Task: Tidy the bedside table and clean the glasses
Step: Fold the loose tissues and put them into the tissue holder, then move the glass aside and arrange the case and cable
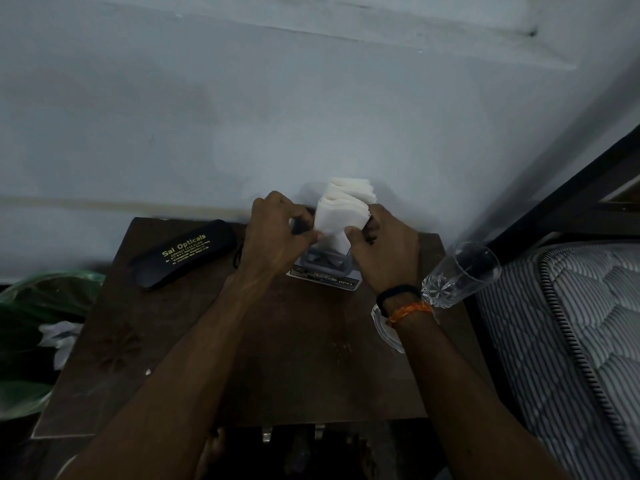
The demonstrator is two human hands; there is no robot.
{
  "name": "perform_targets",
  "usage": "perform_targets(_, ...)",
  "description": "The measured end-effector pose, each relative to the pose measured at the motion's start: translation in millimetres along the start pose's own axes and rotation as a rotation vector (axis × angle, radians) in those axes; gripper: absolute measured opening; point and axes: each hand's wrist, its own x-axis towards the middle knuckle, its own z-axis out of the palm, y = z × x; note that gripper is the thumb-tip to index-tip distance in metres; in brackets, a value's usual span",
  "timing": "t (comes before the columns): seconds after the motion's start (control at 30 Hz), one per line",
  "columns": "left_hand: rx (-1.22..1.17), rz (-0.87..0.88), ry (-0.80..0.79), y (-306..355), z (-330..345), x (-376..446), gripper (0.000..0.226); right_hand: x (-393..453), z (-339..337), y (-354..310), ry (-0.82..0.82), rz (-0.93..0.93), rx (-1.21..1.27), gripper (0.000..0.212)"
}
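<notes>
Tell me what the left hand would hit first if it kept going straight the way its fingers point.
The left hand points right, toward the stack of tissues it already touches, so the tissues come first, then probably the right hand behind them.

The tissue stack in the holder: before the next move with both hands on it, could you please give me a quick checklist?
1. Left hand on tissue stack: ok.
2. Right hand on the stack: ok.
3. Stack seated in grey holder: cannot tell.
4. Drinking glass clear of the right wrist: not ok, very close.
5. Glasses case out of the way: ok.
</notes>
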Motion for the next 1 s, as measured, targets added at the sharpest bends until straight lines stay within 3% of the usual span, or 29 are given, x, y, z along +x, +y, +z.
perform_targets(0.1,-0.038,-0.008,-0.014,0.5,-4.0,-2.5,0.037,-1.7,-2.8,-1.1,0.015,0.017,0.049,0.037)
perform_targets(0.17,-0.096,-0.061,-0.02,1.9,-7.9,-5.4,0.04,-3.3,-5.1,-0.8,0.041,0.032,0.009,0.029)
perform_targets(0.23,-0.132,-0.126,-0.031,0.4,-12.2,-7.7,0.036,-5.6,-10.4,0.3,0.031,0.095,-0.051,0.022)
perform_targets(0.37,-0.136,-0.164,-0.006,-9.7,-18.9,-10.9,0.019,-14.6,-20.4,4.3,-0.038,0.233,-0.073,0.03)
perform_targets(0.53,-0.116,-0.169,-0.026,-7.5,-20.3,-14.6,0.016,-21.5,-20.9,10.8,-0.17,0.353,-0.136,0.044)
perform_targets(0.67,-0.153,-0.188,-0.02,-8.3,-16.8,-14.6,0.015,-20.2,-19.6,10.3,-0.184,0.357,-0.079,0.026)
perform_targets(1.0,-0.214,-0.252,-0.004,-7.1,-15.8,-15.0,0.019,-4.2,-12.6,11.8,-0.147,0.343,-0.016,0.016)
